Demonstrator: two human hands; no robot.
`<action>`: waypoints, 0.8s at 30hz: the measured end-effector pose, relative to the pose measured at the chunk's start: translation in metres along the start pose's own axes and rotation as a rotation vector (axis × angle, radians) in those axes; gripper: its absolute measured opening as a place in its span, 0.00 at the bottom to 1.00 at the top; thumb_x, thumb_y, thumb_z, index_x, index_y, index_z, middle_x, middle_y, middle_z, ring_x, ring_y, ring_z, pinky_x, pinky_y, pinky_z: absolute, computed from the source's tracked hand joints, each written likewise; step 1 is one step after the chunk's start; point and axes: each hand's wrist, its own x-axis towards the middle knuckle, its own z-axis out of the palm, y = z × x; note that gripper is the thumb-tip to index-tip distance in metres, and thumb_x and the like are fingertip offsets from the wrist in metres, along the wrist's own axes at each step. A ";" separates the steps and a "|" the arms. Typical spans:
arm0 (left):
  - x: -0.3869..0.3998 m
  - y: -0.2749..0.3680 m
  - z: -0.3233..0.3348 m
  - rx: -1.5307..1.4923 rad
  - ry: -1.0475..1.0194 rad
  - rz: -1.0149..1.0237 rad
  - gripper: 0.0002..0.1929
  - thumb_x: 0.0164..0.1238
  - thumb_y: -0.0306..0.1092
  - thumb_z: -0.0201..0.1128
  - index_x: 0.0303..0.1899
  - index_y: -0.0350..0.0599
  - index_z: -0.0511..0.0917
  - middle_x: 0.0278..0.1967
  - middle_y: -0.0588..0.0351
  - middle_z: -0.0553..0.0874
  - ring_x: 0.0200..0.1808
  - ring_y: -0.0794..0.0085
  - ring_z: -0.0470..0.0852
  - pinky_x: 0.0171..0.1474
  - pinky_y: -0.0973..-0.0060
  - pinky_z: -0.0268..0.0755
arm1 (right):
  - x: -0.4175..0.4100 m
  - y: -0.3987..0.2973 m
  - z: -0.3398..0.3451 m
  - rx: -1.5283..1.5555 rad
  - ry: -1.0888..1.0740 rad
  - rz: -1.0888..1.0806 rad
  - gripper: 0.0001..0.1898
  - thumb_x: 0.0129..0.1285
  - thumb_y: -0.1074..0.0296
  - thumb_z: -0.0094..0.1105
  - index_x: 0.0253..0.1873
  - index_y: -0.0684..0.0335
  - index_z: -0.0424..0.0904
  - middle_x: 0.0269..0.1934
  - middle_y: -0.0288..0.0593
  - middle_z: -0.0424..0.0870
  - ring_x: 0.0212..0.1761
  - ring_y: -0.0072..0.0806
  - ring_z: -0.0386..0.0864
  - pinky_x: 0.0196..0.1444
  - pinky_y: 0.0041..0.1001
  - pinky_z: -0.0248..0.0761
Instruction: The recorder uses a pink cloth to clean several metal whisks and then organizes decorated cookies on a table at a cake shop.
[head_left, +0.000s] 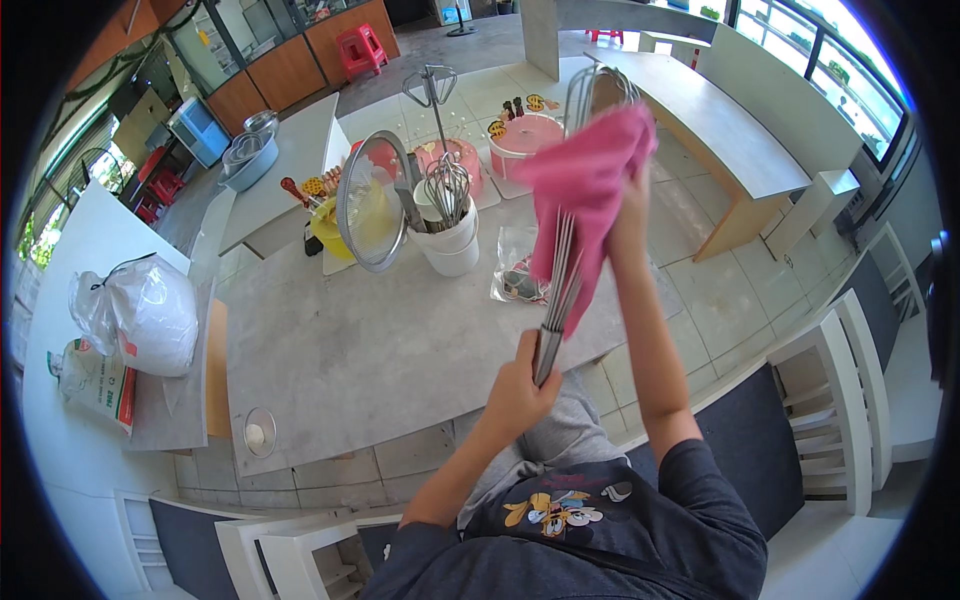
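My left hand (525, 394) grips the metal handle of a large wire balloon whisk (562, 277), which points up and away from me. A pink cloth (592, 172) lies against the whisk's wires and hides their middle; the looped end shows above it. My right hand (631, 202) holds the cloth, its fingers partly hidden behind it. Beyond my left hand, a white plastic container (450, 251) holds several whisks (448, 187) upright. A round mesh strainer (371, 199) leans at its left side. A clear plastic bag (517, 270) with small items lies near the whisk.
The grey tabletop (337, 360) bears a small clear cup (260, 433) at its near left corner. Behind the container stand pink cakes (529, 135) and a yellow container (330, 225). White bags (154, 315) sit far left. White chairs (832, 397) flank me.
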 end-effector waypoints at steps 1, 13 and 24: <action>-0.007 -0.008 0.004 0.030 0.021 0.047 0.20 0.56 0.29 0.56 0.50 0.37 0.61 0.21 0.44 0.76 0.23 0.55 0.78 0.25 0.67 0.68 | 0.018 -0.011 -0.005 0.041 -0.071 -0.020 0.29 0.65 0.64 0.46 0.66 0.66 0.46 0.59 0.51 0.61 0.59 0.36 0.64 0.59 0.31 0.59; 0.024 -0.005 -0.003 0.275 0.282 0.309 0.14 0.55 0.26 0.54 0.43 0.38 0.65 0.18 0.44 0.77 0.20 0.50 0.79 0.23 0.63 0.68 | -0.046 0.008 0.027 0.325 -0.176 0.587 0.23 0.44 0.76 0.65 0.48 0.69 0.72 0.43 0.44 0.77 0.47 0.29 0.75 0.48 0.27 0.70; 0.006 0.025 -0.014 0.322 0.035 -0.102 0.21 0.52 0.29 0.57 0.48 0.43 0.61 0.20 0.39 0.77 0.26 0.42 0.77 0.29 0.55 0.69 | 0.124 0.024 0.011 -0.368 -0.251 0.225 0.20 0.43 0.64 0.67 0.39 0.71 0.77 0.33 0.43 0.80 0.36 0.30 0.79 0.40 0.27 0.73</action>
